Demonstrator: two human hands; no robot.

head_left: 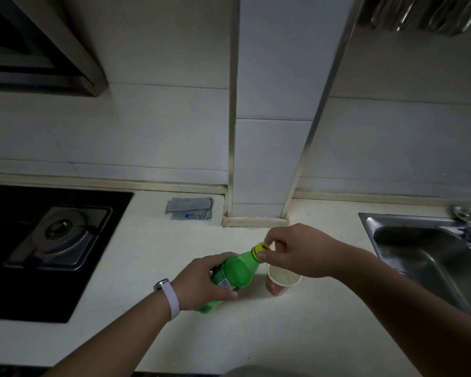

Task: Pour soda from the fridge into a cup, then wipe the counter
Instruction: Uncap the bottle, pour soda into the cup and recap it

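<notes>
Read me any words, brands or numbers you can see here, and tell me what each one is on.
Nothing is legible.
Label on the green soda bottle: print too blurred to read.
Yellow cap: dark marks, unreadable.
Grey cloth: blue mark, too small to tell.
Paper cup: reddish pattern, no letters visible.

Dim light, white tiled wall (161,126), black gas hob (60,235), steel sink (424,257), range hood (33,50)

The left grip (201,278) covers much of the green soda bottle (237,268), its label too small to read. The right grip (297,251) hides part of the yellow cap (259,247) and the far rim of the paper cup (282,277). Right of it, the sink (419,254) runs off frame.
</notes>
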